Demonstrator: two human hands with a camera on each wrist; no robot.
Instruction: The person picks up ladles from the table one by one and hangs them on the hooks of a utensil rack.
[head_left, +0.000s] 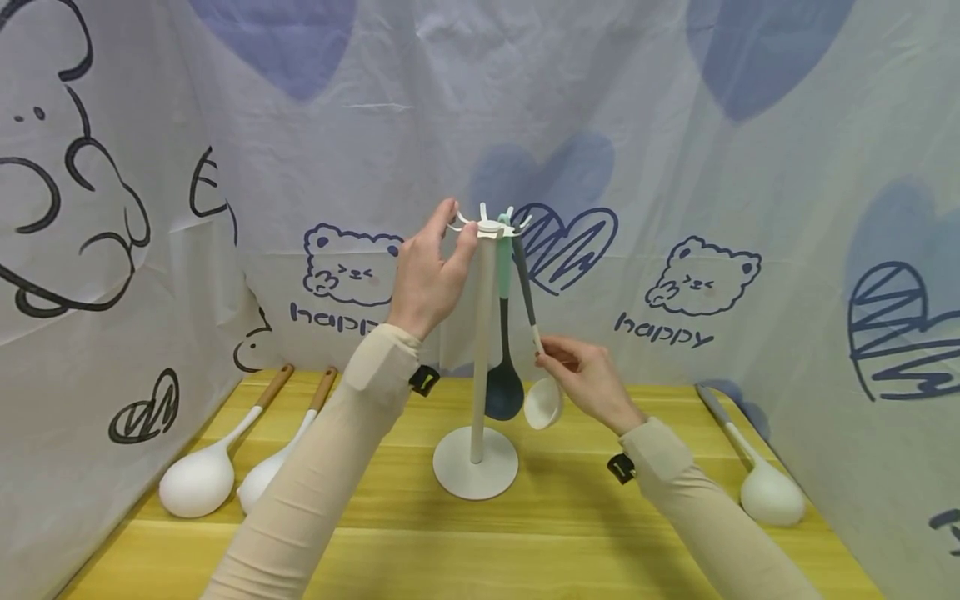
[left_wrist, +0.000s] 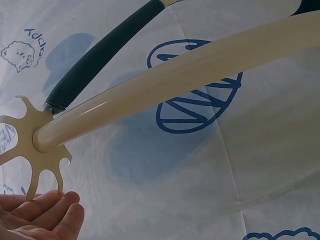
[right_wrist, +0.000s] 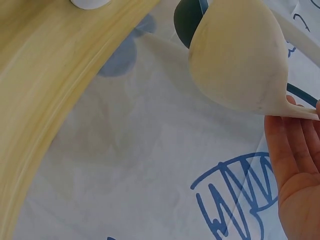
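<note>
A white utensil stand [head_left: 482, 358] with a ring of hooks rises from a round base. My left hand [head_left: 431, 275] is at its top, holding the hooks [left_wrist: 46, 172] between thumb and fingers. A dark ladle [head_left: 505, 390] with a mint-green handle hangs from the stand. Beside it is a white ladle [head_left: 543, 403] with a dark grey handle [head_left: 525, 279], its upper end at a hook on the right side. My right hand [head_left: 588, 379] pinches this ladle's white neck [right_wrist: 297, 111] just above the bowl. Whether the handle is on the hook cannot be seen.
Two white ladles with wooden handles, one farther left [head_left: 197, 482] and one partly behind my left forearm [head_left: 262, 479], lie on the yellow wooden table [head_left: 420, 550]. Another white ladle [head_left: 771, 493] with a grey handle lies at the right edge. Printed cloth [head_left: 645, 167] encloses the table.
</note>
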